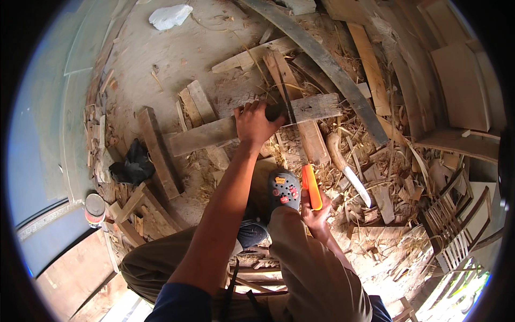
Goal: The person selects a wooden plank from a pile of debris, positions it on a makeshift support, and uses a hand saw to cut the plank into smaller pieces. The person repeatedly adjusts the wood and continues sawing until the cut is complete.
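Note:
A weathered wooden plank [206, 137] lies crosswise in front of me, over other timber pieces. My left hand [253, 122] presses down on it, fingers curled over its far edge. In my right hand [316, 214] is the orange handle [311, 188] of a handsaw. Its thin dark blade [290, 107] points away from me and crosses the plank just right of my left hand. How deep the teeth sit in the wood I cannot tell. Beneath the plank's right part is a thicker brown beam [314, 144]. My clog-shod foot [284, 189] rests close to the saw handle.
A curved-handled knife [348, 170] lies among wood chips to the right. A long dark board [327, 70] arcs across the far right. At the left are a black bag [134, 163], a beam [159, 153] and a tin can [95, 209]. A slatted wooden piece [448, 228] stands right.

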